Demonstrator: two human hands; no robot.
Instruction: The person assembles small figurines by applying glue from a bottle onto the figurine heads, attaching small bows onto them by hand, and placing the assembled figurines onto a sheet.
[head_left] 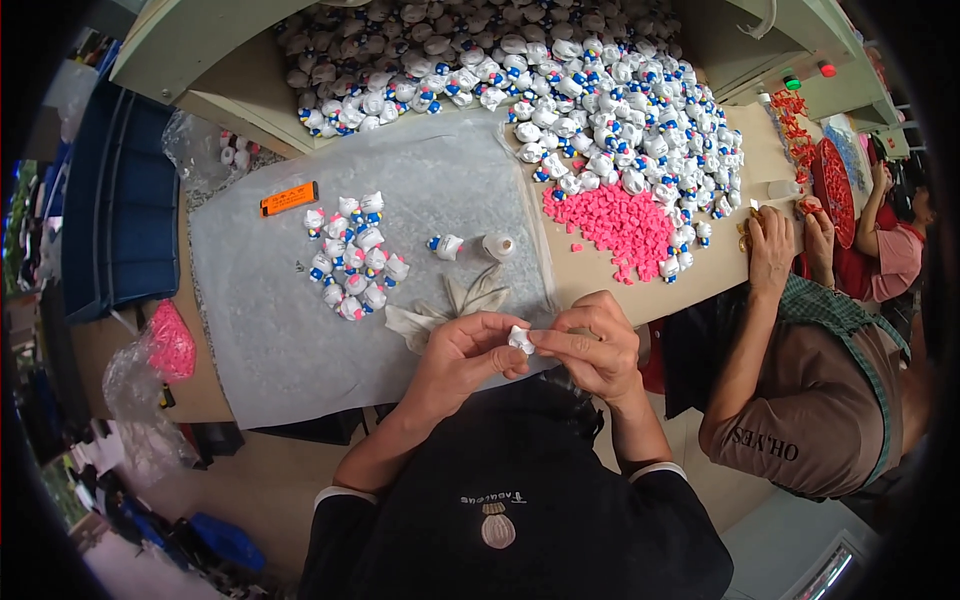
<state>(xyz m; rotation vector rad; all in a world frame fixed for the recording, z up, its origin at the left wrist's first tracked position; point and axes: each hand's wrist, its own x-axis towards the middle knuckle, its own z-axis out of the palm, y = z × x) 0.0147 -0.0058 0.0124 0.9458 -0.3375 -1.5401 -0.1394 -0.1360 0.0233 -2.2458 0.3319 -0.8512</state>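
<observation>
A small white cat-shaped figurine (519, 340) is held up just past the table's near edge. My left hand (462, 362) has its thumb and fingers closed around the figurine's left side. From the other side my right hand (598, 350) pinches at its right edge, fingertips touching it; whether a tiny part is also between them is hidden. A crumpled pale glove (450, 305) lies beyond my left hand. Past it are a lone figurine (446, 245) in blue and white and a small white bottle (498, 246). Several finished-looking figurines (354, 258) form a cluster farther left.
A large heap of white and blue figurines (620, 120) fills the far side, partly beneath a shelf. Small pink pieces (615, 225) are piled before it. An orange-labelled box (289, 198) and blue bin (120, 200) stand left. A co-worker's hands (772, 250) work at right.
</observation>
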